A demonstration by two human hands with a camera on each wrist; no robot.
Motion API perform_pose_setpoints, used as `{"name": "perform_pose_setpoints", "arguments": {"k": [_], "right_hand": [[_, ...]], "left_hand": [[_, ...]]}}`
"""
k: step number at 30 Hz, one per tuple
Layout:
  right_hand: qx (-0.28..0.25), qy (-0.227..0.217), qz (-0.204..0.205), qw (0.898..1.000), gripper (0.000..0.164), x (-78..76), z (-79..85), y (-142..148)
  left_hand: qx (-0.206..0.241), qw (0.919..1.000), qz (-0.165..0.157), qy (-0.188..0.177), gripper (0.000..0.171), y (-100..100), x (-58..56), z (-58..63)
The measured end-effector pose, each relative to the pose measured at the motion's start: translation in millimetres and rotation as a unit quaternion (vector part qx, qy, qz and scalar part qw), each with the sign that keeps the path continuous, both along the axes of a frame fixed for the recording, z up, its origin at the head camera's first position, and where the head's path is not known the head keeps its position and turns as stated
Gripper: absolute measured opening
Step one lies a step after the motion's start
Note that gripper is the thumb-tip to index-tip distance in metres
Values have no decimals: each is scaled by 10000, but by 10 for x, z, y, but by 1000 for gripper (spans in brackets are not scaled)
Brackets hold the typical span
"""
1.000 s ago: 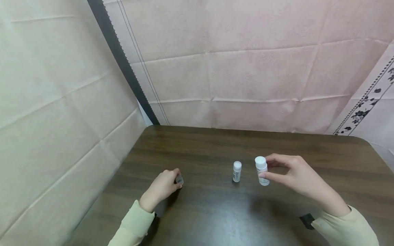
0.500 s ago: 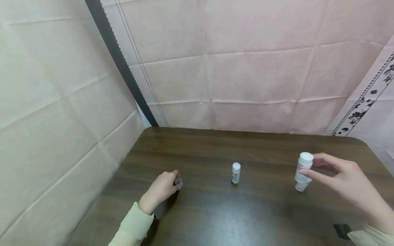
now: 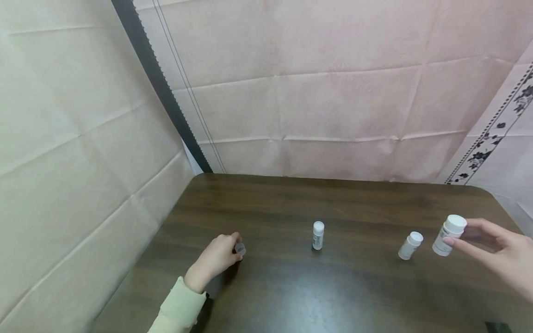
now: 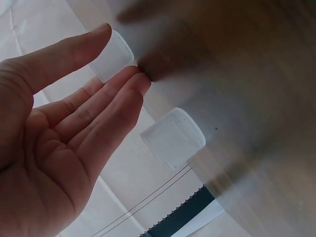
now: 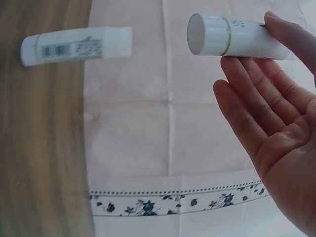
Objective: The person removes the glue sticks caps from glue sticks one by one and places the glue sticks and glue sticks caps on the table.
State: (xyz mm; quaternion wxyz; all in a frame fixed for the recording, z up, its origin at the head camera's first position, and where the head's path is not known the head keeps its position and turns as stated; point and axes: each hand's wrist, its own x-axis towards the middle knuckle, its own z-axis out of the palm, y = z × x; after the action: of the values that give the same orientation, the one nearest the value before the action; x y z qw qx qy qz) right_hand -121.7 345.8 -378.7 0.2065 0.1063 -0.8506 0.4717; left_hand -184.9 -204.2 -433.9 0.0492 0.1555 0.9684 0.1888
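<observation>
My left hand (image 3: 214, 259) rests low at the table's left side. It holds a small translucent cup-shaped cap (image 4: 114, 57) between thumb and fingers. Beside those fingers in the left wrist view stands a second, larger-looking translucent cap (image 4: 175, 138). My right hand (image 3: 497, 254) grips a white labelled tube, which looks like a glue stick (image 3: 449, 235), between thumb and fingers, lifted off the table. A slightly smaller white glue stick (image 3: 410, 245) stands just left of it. The smallest glue stick (image 3: 318, 235) stands upright near the table's middle.
The dark wooden table (image 3: 266, 199) has rounded far corners. Pale cloth (image 3: 333, 101) hangs behind it and another cloth (image 3: 75, 162) along the left. A small black patch (image 3: 498, 327) lies at the lower right.
My right hand has carried the largest glue stick to the right, past the slightly smaller one, which now shows uncovered. The left hand has stayed nearly still.
</observation>
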Motion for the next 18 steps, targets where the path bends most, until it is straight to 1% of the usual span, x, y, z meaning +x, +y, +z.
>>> {"name": "perform_pose_setpoints", "arguments": {"k": [4,10,15,17,18], "right_hand": [[-8,-139,94,9999,37,26,-123,76],[278,-523,-121,9982,31,67,-275,144],[745,-890,-372,9925,26,158,-414,156],[992,-1045,-459,9885,26,195,-478,165],[1080,-1053,-476,9874,27,207,-509,171]], "left_hand": [[-2,10000,-47,-19,29,2,12,6],[-49,10000,-35,2,31,13,24,3],[-81,10000,-28,-4,32,12,24,1],[-72,10000,-45,-4,32,10,24,8],[-62,10000,-51,-10,32,9,25,14]]}}
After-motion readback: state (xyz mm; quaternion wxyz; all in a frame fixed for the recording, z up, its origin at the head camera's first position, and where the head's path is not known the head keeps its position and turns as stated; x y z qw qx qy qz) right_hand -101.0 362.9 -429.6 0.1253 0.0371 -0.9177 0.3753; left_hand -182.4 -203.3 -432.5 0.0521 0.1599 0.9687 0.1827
